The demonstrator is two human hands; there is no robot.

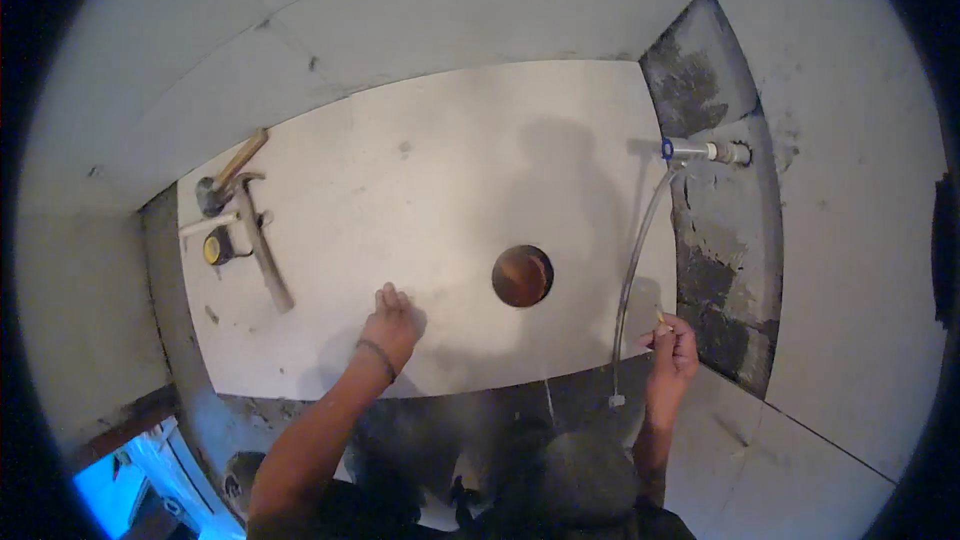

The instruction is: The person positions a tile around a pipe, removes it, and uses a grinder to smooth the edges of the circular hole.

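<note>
- Pale panel (pixel 400 200): claw hammer (pixel 262 252) near its left edge.
- Left hand (pixel 388 328) at the panel, toward the front edge, fingers together; cannot tell if it grips anything.
- Right hand (pixel 674 352) by the front right corner, fingertips clamped on a small yellowish piece (pixel 660 317) poking out past them.

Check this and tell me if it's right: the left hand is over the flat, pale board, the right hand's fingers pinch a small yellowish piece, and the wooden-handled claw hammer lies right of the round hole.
Not right: the head view shows the wooden-handled claw hammer left of the round hole. Otherwise, the left hand and right hand are as stated.
</note>
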